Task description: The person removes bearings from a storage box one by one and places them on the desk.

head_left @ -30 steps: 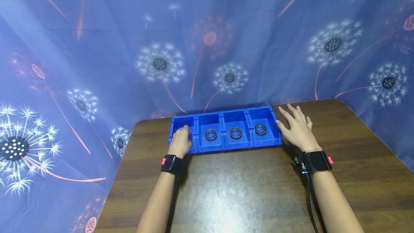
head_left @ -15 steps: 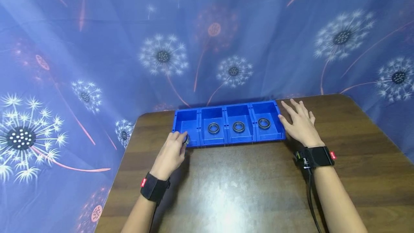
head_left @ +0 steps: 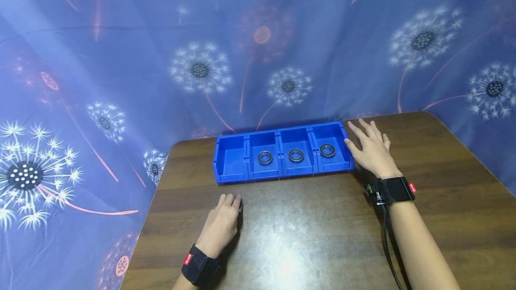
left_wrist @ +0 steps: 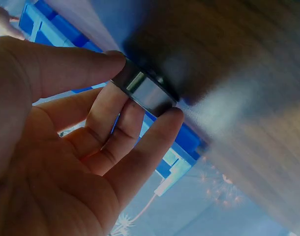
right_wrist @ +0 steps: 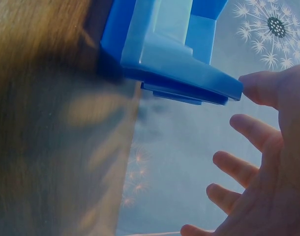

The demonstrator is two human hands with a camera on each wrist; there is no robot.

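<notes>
My left hand [head_left: 221,223] is in front of the row of blue bins [head_left: 231,178], over the table. Between its thumb and fingers it pinches a metal ring bearing [left_wrist: 145,91], held by the outer rim; in the head view the fingers cover most of it. My right hand [head_left: 372,153] is spread at the row's right end, its thumb tip right at the side wall of the end bin [right_wrist: 189,69]. Flat inside the three bins to the right lie similar bearings: one [head_left: 265,158], another [head_left: 296,155] and a third [head_left: 327,150]. The leftmost bin [head_left: 232,158] holds nothing.
The brown wooden table [head_left: 306,218] has rounded far corners. Behind it hangs a blue curtain [head_left: 153,35] with dandelion prints. A black cable [head_left: 386,245] runs from the right wristband [head_left: 393,190] down along the forearm.
My left hand has come out of the leftmost bin with a bearing and moved back toward me over the table. My right hand stays at the row's right end.
</notes>
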